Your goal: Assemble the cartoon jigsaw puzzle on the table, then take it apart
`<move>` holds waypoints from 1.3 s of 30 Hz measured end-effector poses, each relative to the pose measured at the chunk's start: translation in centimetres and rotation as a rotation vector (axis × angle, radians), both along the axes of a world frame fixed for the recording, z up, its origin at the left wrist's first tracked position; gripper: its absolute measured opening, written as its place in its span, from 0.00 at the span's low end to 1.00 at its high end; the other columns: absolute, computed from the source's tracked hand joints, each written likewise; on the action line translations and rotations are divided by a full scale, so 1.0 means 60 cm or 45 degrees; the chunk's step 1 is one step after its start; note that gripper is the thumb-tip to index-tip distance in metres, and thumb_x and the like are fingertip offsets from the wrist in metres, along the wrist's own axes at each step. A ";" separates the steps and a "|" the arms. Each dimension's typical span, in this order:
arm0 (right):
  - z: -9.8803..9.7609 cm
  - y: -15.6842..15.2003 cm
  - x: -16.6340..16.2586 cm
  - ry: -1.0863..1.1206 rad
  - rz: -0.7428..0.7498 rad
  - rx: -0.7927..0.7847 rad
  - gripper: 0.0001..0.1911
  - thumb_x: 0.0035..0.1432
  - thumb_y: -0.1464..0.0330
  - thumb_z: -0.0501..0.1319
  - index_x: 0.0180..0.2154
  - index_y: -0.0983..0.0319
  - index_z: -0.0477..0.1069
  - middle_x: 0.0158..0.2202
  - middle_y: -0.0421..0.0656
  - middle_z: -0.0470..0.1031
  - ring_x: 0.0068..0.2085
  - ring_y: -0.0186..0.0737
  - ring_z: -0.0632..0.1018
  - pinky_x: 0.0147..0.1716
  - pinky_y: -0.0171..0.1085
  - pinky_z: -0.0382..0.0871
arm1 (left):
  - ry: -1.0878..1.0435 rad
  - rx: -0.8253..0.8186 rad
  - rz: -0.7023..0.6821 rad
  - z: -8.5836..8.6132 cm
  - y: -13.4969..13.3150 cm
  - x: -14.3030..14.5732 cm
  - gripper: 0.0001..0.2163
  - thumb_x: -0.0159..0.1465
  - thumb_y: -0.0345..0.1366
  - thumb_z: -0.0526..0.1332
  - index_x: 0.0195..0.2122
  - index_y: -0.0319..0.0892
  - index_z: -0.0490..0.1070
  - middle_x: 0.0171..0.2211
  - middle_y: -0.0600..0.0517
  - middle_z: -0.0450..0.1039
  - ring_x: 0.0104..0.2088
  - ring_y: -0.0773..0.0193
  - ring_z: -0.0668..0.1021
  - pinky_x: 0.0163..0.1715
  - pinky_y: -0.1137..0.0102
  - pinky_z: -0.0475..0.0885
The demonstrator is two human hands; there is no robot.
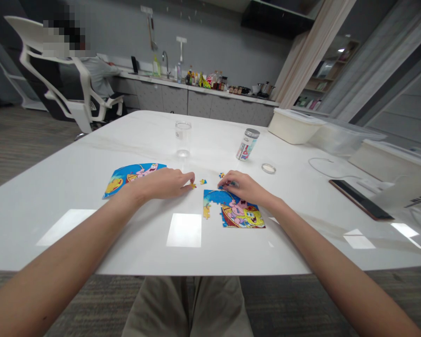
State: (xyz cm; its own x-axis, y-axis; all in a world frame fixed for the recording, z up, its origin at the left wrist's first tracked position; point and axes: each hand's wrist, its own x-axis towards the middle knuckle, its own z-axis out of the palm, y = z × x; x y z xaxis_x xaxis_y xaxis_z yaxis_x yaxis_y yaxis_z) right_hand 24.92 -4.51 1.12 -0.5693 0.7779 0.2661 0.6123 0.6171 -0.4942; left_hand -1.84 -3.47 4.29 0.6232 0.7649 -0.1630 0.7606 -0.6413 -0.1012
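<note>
Left hand (168,182) narrow at piece (193,186), right hand (241,186) narrow too, can't tell what's held; puzzle (237,211) nearer right, its 6 o'clock.

The white table (133,255) is super bright, with hard-edged glare patches (184,230) near left, middle and right, so light's coming from above. Far gray wall (217,44) sits dimmer. Wide-angle distortion stretches the edges, and loose puzzle pieces (203,181) look kinda soft. Pixelated block (65,37) far left.

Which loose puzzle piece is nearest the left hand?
The yellow piece at the fingertips of the left hand; the other loose pieces lie farther right.
</note>
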 end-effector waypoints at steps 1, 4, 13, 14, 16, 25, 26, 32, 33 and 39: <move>0.000 0.000 0.000 -0.001 -0.005 0.000 0.09 0.59 0.74 0.58 0.37 0.60 0.76 0.38 0.44 0.74 0.40 0.39 0.76 0.44 0.40 0.69 | 0.010 0.002 -0.005 0.001 0.000 0.000 0.17 0.68 0.40 0.46 0.53 0.44 0.67 0.32 0.45 0.76 0.32 0.57 0.78 0.33 0.67 0.67; -0.003 0.002 0.002 -0.007 -0.033 0.018 0.08 0.59 0.74 0.59 0.39 0.60 0.76 0.38 0.44 0.74 0.39 0.39 0.75 0.43 0.40 0.69 | 0.035 0.006 -0.006 0.003 -0.001 0.000 0.17 0.68 0.38 0.46 0.54 0.44 0.66 0.33 0.45 0.76 0.32 0.56 0.78 0.33 0.67 0.67; -0.005 0.002 0.004 -0.046 -0.097 0.042 0.10 0.57 0.74 0.60 0.41 0.59 0.75 0.38 0.44 0.74 0.39 0.40 0.75 0.42 0.40 0.68 | 0.037 0.021 -0.030 0.001 -0.001 -0.001 0.16 0.68 0.37 0.46 0.53 0.45 0.66 0.31 0.45 0.76 0.31 0.56 0.78 0.31 0.67 0.65; -0.005 0.001 0.004 -0.048 -0.102 0.043 0.09 0.57 0.74 0.60 0.40 0.60 0.75 0.38 0.44 0.74 0.38 0.39 0.75 0.42 0.40 0.68 | 0.039 0.023 -0.032 0.001 -0.001 -0.001 0.16 0.68 0.37 0.46 0.53 0.45 0.66 0.31 0.45 0.76 0.31 0.56 0.78 0.31 0.67 0.65; -0.005 0.001 0.004 -0.049 -0.108 0.041 0.09 0.57 0.73 0.60 0.40 0.60 0.75 0.38 0.44 0.73 0.38 0.39 0.75 0.42 0.40 0.68 | 0.046 0.022 -0.033 0.003 -0.002 0.000 0.16 0.68 0.37 0.46 0.53 0.45 0.66 0.31 0.45 0.76 0.31 0.56 0.78 0.30 0.67 0.65; -0.003 0.001 0.004 -0.033 -0.115 0.022 0.08 0.56 0.72 0.61 0.40 0.60 0.75 0.36 0.43 0.73 0.36 0.38 0.74 0.41 0.40 0.68 | 0.019 0.008 -0.025 0.002 -0.002 0.000 0.15 0.68 0.38 0.47 0.52 0.44 0.66 0.30 0.46 0.75 0.30 0.58 0.77 0.31 0.68 0.65; -0.003 0.001 0.004 -0.027 -0.117 0.018 0.08 0.56 0.72 0.61 0.39 0.60 0.74 0.36 0.43 0.73 0.36 0.38 0.74 0.41 0.40 0.68 | 0.020 0.008 -0.022 0.002 -0.002 0.000 0.15 0.68 0.38 0.47 0.52 0.44 0.66 0.30 0.46 0.75 0.30 0.58 0.77 0.31 0.68 0.65; -0.003 -0.001 -0.003 0.157 -0.193 -0.109 0.04 0.54 0.70 0.60 0.33 0.62 0.72 0.32 0.41 0.74 0.32 0.36 0.73 0.36 0.38 0.68 | 0.012 -0.001 -0.016 0.003 -0.001 0.000 0.16 0.67 0.38 0.47 0.53 0.44 0.66 0.32 0.45 0.76 0.31 0.56 0.78 0.31 0.67 0.65; -0.004 -0.001 -0.004 0.204 -0.209 -0.146 0.03 0.53 0.70 0.60 0.32 0.62 0.71 0.32 0.41 0.74 0.32 0.35 0.73 0.36 0.38 0.68 | 0.011 -0.003 -0.014 0.003 -0.001 0.000 0.16 0.67 0.38 0.46 0.53 0.44 0.67 0.32 0.45 0.76 0.31 0.56 0.78 0.31 0.67 0.65; -0.001 0.002 -0.003 0.346 -0.282 -0.214 0.11 0.52 0.67 0.62 0.39 0.62 0.71 0.31 0.41 0.75 0.32 0.36 0.74 0.36 0.38 0.68 | 0.023 -0.007 -0.006 0.005 -0.003 0.001 0.17 0.68 0.39 0.46 0.52 0.45 0.67 0.31 0.45 0.76 0.31 0.57 0.78 0.31 0.68 0.65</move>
State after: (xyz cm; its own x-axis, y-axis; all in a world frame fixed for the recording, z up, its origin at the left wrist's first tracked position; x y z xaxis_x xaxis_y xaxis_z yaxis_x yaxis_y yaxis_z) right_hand 24.73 -4.41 1.04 -0.3091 0.9196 0.2425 0.5541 0.3814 -0.7400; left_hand -1.79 -3.67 4.59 0.6234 0.7612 -0.1788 0.7558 -0.6452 -0.1115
